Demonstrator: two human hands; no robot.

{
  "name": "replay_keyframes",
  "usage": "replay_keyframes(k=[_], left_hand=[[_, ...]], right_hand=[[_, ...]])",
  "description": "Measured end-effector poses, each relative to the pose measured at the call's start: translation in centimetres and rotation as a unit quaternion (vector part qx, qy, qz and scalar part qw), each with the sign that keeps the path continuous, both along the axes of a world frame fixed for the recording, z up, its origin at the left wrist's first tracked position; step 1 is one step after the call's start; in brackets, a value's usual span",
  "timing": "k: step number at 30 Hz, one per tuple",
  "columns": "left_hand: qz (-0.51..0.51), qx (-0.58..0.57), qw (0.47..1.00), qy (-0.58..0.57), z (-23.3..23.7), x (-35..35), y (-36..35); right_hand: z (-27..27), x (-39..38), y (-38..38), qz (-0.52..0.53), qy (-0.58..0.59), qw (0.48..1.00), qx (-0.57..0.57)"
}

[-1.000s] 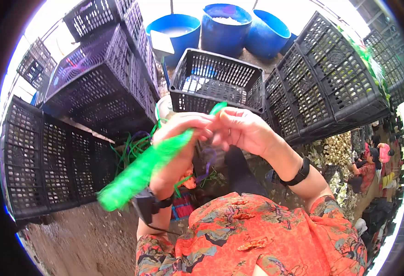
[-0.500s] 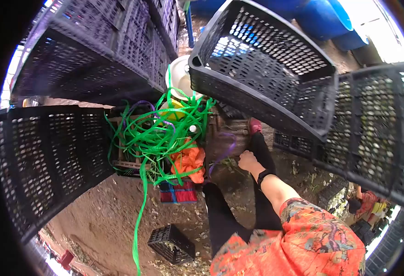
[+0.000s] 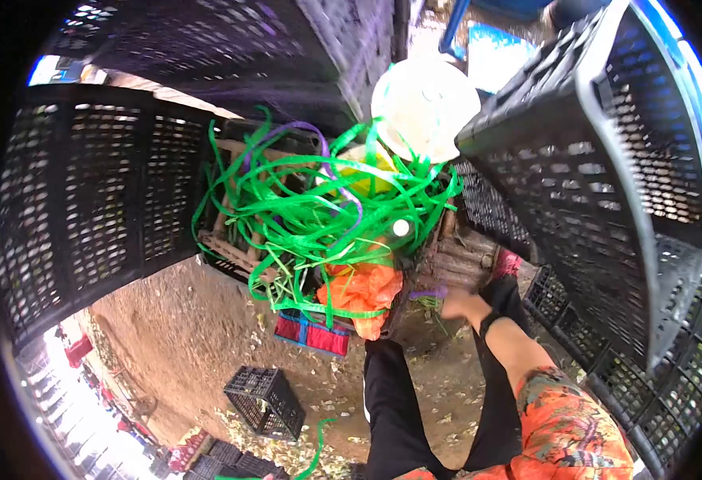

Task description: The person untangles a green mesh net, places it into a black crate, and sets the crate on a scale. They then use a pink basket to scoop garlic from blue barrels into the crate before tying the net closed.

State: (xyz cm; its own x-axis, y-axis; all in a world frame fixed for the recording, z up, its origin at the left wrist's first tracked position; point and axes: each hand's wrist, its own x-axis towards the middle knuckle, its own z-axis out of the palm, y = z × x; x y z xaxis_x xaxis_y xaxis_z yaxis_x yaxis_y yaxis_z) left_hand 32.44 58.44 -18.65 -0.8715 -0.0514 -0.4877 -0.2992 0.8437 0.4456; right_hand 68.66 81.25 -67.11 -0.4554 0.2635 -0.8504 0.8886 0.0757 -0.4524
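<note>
My right hand [image 3: 460,305], with a dark band at the wrist, reaches down beside my right knee. Its fingers are smeared by motion, and a purple strip [image 3: 428,294] lies right at their tips. Of my left hand [image 3: 269,477] only a bit of finger shows at the bottom edge. It is on a loose green strip [image 3: 316,454] that curls up from it; the rest of this hand is cut off. In front of me a tangled heap of green strips [image 3: 287,204] lies over a wooden frame [image 3: 227,248], with an orange plastic bag [image 3: 359,292] at its near side.
Black slatted crates stand at the left [image 3: 103,200] and tilted at the right [image 3: 563,176]. Purplish crates [image 3: 231,48] are stacked behind. A white bucket [image 3: 423,108] stands beyond the heap. A small black crate [image 3: 265,402] and a red-and-blue cloth [image 3: 311,334] lie on the dirt floor.
My view has turned, so the heap and white bucket sit farther right. The long green strip hanging from the heap is gone from there; a green strip now shows at the bottom by my left fingers.
</note>
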Motion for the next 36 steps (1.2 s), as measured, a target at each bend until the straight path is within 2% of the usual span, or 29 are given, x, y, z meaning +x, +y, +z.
replay_keyframes(k=[1, 2, 3, 4, 5, 6, 7, 8, 11, 14, 16, 17, 18, 19, 20, 22, 23, 24, 26, 27, 28, 29, 30, 31, 32, 33, 35, 36], left_hand=[[-0.346, -0.091, 0.929, 0.094, -1.3, -2.2, -5.9], [0.069, 0.044, 0.991, -0.104, -1.4, -3.7, -5.8], [0.072, 0.056, 0.990, -0.107, -0.9, -3.8, -5.1], [0.074, 0.127, 0.979, -0.144, -0.5, -3.9, -4.2], [0.076, 0.200, 0.960, -0.179, -0.1, -3.9, -3.4], [0.075, 0.270, 0.936, -0.212, 0.1, -4.2, -3.3], [0.002, 0.513, 0.784, -0.349, -0.7, -5.7, -4.1], [0.001, 0.200, 0.977, -0.073, -0.2, -3.8, 0.8], [-0.077, 0.321, 0.941, -0.069, 3.7, -3.8, 5.3], [-0.158, 0.397, 0.899, -0.094, 8.1, -3.5, 9.5], [-0.119, 0.460, 0.864, -0.165, 11.4, -2.7, 12.3], [-0.148, 0.500, 0.832, -0.190, 12.0, -2.7, 13.0], [-0.131, 0.510, 0.830, -0.188, 13.0, -1.9, 14.6], [-0.169, 0.524, 0.809, -0.206, 13.6, -1.6, 15.7], [-0.201, 0.501, 0.817, -0.204, 14.8, -1.0, 16.8], [-0.335, 0.500, 0.781, -0.167, 15.4, 0.3, 18.6], [-0.367, 0.513, 0.758, -0.167, 15.8, 1.6, 19.6], [-0.402, 0.526, 0.730, -0.170, 16.2, 2.8, 20.4], [-0.452, 0.535, 0.686, -0.196, 15.4, 4.1, 21.3], [-0.434, 0.552, 0.684, -0.196, 16.1, 4.9, 22.0], [-0.416, 0.568, 0.682, -0.197, 17.0, 5.9, 22.9], [-0.367, 0.573, 0.689, -0.250, 18.8, 6.5, 24.0], [-0.352, 0.585, 0.687, -0.248, 19.8, 7.2, 25.5], [-0.357, 0.605, 0.663, -0.257, 21.5, 7.8, 27.1], [-0.355, 0.625, 0.627, -0.301, 22.8, 8.2, 28.9], [-0.349, 0.641, 0.609, -0.312, 24.2, 8.8, 30.7], [-0.376, 0.676, 0.580, -0.257, 27.5, 10.2, 34.8], [-0.368, 0.701, 0.563, -0.238, 29.6, 11.2, 36.6]], right_hand=[[4.6, -0.9, 0.1, 0.030, 0.005, 0.996, -0.082], [11.3, -3.1, 1.9, 0.017, -0.009, 0.966, -0.257], [14.2, -4.3, 1.4, 0.017, 0.068, 0.930, -0.362], [19.2, -5.2, 0.6, -0.179, 0.144, 0.853, -0.469], [25.2, -6.8, 1.8, -0.263, 0.222, 0.767, -0.542], [30.8, -8.5, 3.3, -0.330, 0.275, 0.722, -0.543], [35.6, -9.8, 4.7, -0.382, 0.316, 0.687, -0.532], [39.0, -11.2, 5.7, -0.446, 0.397, 0.598, -0.535], [45.5, -14.3, 9.2, -0.509, 0.470, 0.603, -0.395], [47.0, -16.2, 12.1, -0.559, 0.518, 0.585, -0.276], [46.6, -16.8, 13.3, -0.577, 0.487, 0.610, -0.239], [46.8, -16.8, 13.4, -0.549, 0.424, 0.700, -0.170], [46.7, -17.0, 12.8, -0.413, 0.384, 0.820, 0.094], [50.0, -17.4, 12.3, -0.390, 0.351, 0.848, 0.078], [54.8, -17.8, 11.3, -0.370, 0.316, 0.872, 0.062], [61.1, -18.0, 9.2, -0.369, 0.467, 0.787, -0.161], [64.7, -17.9, 8.2, -0.318, 0.481, 0.807, -0.132], [67.7, -18.1, 6.9, -0.364, 0.486, 0.784, -0.124], [68.8, -16.8, 6.4, -0.406, 0.441, 0.800, -0.023], [70.0, -16.1, 5.9, -0.454, 0.493, 0.741, 0.037], [69.7, -14.8, 6.1, -0.480, 0.491, 0.720, 0.099], [71.0, -12.9, 6.4, -0.497, 0.488, 0.707, 0.127], [72.8, -10.6, 6.8, -0.513, 0.484, 0.692, 0.154], [74.9, -8.2, 7.1, -0.529, 0.467, 0.686, 0.175], [77.0, -5.6, 7.4, -0.530, 0.419, 0.695, 0.245], [78.7, -3.2, 7.7, -0.514, 0.444, 0.656, 0.329], [82.6, 2.5, 8.3, -0.535, 0.424, 0.585, 0.438], [84.2, 5.7, 8.8, -0.584, 0.452, 0.518, 0.432]])
